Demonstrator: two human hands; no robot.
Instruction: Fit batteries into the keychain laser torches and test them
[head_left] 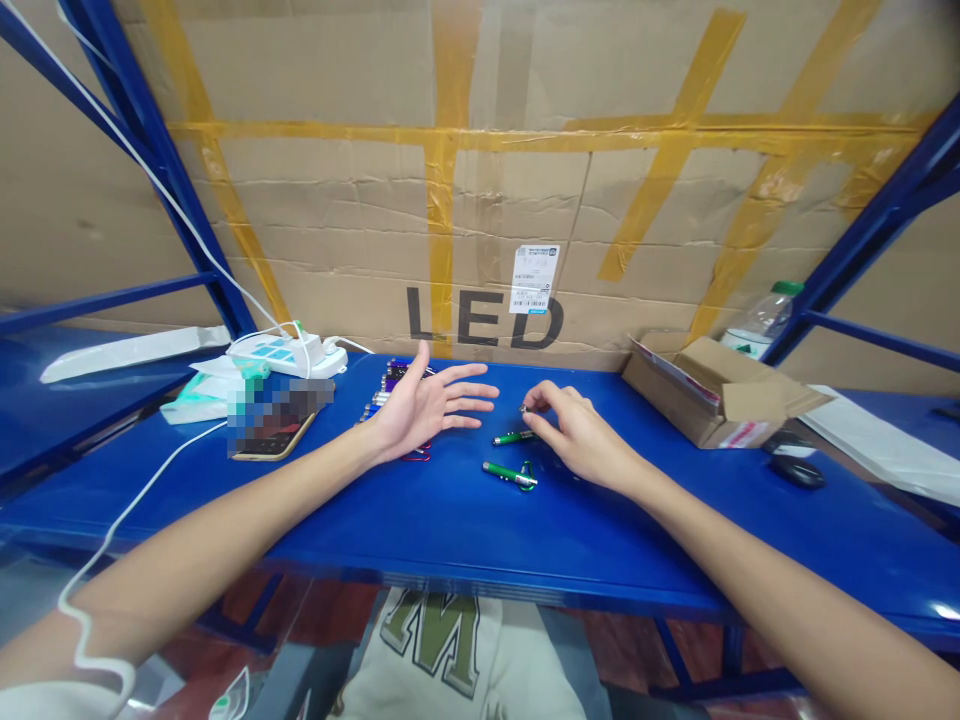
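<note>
Clearly, the left hand [411,408] is spread, partly hiding pens [381,398]; the right hand [581,432] pinches a tiny indistinct piece [523,409].

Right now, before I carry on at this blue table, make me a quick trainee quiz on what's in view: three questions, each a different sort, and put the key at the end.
1. True or false: the left hand is clenched into a fist.

2. Multiple choice: what colour are the two pen-shaped items nearest the right hand?
A) Red
B) Green
C) White

3. Fill in the blank: the large black letters on the cardboard panel spell ____.

Key:
1. False; it is spread open, fingers apart.
2. B
3. LED
</note>
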